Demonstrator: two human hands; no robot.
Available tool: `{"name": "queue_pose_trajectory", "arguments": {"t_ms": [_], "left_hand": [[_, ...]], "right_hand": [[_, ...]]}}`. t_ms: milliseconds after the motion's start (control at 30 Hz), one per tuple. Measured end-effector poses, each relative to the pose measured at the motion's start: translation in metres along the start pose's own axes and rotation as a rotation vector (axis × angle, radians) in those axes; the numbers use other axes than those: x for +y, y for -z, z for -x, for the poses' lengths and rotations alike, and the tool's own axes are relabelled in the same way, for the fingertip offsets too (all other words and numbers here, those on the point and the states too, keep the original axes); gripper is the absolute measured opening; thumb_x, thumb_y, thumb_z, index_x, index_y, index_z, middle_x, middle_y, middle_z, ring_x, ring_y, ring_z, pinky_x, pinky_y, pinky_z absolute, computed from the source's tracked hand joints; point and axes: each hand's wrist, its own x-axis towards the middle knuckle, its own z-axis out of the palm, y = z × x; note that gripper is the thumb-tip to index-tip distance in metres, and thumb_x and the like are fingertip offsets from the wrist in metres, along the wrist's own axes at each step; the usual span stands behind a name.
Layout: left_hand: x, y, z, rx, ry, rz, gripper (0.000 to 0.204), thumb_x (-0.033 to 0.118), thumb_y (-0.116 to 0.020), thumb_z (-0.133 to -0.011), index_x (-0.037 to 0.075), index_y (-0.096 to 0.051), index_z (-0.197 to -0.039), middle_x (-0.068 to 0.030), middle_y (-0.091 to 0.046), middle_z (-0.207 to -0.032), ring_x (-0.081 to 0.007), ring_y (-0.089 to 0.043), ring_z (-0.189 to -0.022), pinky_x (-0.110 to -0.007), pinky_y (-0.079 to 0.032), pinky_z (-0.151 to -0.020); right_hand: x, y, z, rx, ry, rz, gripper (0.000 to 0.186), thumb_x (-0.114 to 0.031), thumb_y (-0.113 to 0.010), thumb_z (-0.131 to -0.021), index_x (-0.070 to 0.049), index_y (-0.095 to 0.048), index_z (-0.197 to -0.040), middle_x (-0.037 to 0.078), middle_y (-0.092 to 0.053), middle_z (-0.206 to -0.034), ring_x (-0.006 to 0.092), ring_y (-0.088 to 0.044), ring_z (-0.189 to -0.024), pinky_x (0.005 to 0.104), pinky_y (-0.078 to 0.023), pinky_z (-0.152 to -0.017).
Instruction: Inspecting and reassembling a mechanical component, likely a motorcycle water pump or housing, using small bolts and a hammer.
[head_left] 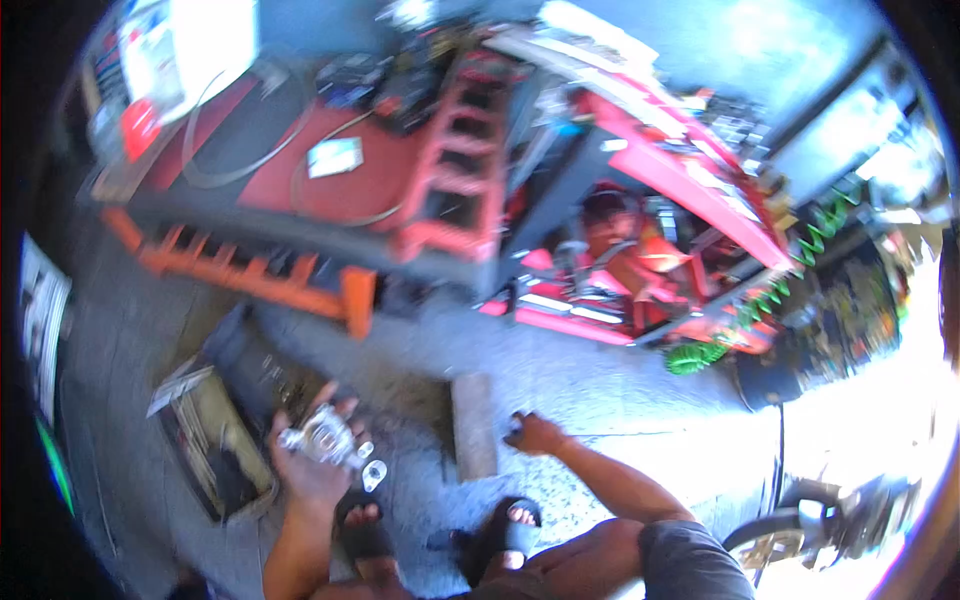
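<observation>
In my left hand (312, 470) lies a silvery metal part (328, 435) with a round centre, the palm turned up and the fingers curled around it. Beside that hand, a small pale oval piece with a hole (374, 476) shows near my foot; whether it rests on the floor or hangs from the part I cannot tell. My right hand (538, 434) is held out over the floor, right of a wooden block (474, 425). Its fingers are bent together around a small dark spot, too blurred to name.
An open box (268, 492) with dark contents stands left of my left hand. Ahead are a red-topped bench (270, 165), an orange rack (357, 300) and a red frame (690, 190) full of parts. A green coiled hose (695, 357) hangs at right, above a wheel (770, 530).
</observation>
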Motion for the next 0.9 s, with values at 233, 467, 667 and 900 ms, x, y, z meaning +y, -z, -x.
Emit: {"name": "queue_pose_trajectory", "arguments": {"t_ms": [233, 467, 667, 900], "left_hand": [[-0.006, -0.009, -0.002, 0.009, -0.043, -0.111, 0.08, 0.067, -0.039, -0.093, 0.004, -0.045, -0.142, -0.0156, -0.062, -0.115, -0.0297, -0.061, -0.092, -0.047, -0.053, -0.077], [-0.005, -0.012, 0.002, 0.112, -0.059, -0.185, 0.08, 0.069, -0.037, -0.092, 0.006, -0.048, -0.141, -0.013, -0.062, -0.113, -0.0292, -0.06, -0.089, -0.046, -0.051, -0.075], [0.004, -0.029, -0.005, 0.357, -0.106, -0.196, 0.073, 0.068, -0.035, -0.095, 0.009, -0.055, -0.134, -0.0075, -0.065, -0.105, -0.0232, -0.058, -0.083, -0.041, -0.048, -0.068], [0.01, -0.053, -0.053, 0.284, 0.02, -0.272, 0.077, 0.071, -0.033, -0.092, 0.008, -0.057, -0.131, -0.0095, -0.066, -0.102, -0.0271, -0.06, -0.079, -0.046, -0.049, -0.07]], "right_hand": [[-0.017, -0.022, 0.039, 0.13, -0.083, 0.098, 0.044, -0.012, -0.051, -0.093, -0.016, -0.05, -0.137, 0.022, -0.055, -0.121, 0.0438, -0.061, -0.112, 0.053, -0.055, -0.086], [0.022, 0.013, 0.043, 0.229, -0.003, -0.3, 0.033, -0.031, -0.058, -0.093, -0.012, -0.066, -0.119, 0.027, -0.063, -0.12, 0.0462, -0.061, -0.11, 0.0532, -0.052, -0.086], [-0.02, 0.159, 0.175, 0.224, 0.178, -1.279, 0.036, -0.032, -0.064, -0.095, -0.001, -0.066, -0.113, 0.007, -0.066, -0.09, 0.0142, -0.06, -0.074, 0.0268, -0.052, -0.061], [-0.024, 0.323, 0.246, 0.634, 0.831, -1.893, 0.051, -0.025, -0.063, -0.09, -0.007, -0.05, -0.135, 0.004, -0.062, -0.104, 0.0171, -0.061, -0.08, 0.0284, -0.053, -0.063]]}}
